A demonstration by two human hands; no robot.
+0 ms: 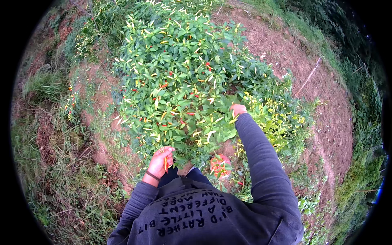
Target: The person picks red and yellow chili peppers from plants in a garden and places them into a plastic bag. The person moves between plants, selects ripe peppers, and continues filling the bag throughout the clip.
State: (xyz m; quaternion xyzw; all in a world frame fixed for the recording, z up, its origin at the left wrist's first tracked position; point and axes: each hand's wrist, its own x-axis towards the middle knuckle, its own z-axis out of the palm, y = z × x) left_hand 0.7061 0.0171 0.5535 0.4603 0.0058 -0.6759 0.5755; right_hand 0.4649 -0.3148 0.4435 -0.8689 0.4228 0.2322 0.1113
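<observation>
My left hand is closed around a small bunch of red and orange chili peppers, whose tips hang below the fingers. It is held low, before the near side of a chili pepper bush bearing pale yellow, orange and red fruit. My right arm stretches forward, and my right hand reaches in among the leaves at the bush's right side. Its fingertips are partly hidden by foliage, so I cannot make out whether they grip anything. A reddish container with picked chili peppers stands on the ground near my legs.
Yellow-leaved growth crowds beside my right forearm. A pale stick lies on the bare soil to the right. Dry grass covers the ground at left, where a smaller chili plant grows.
</observation>
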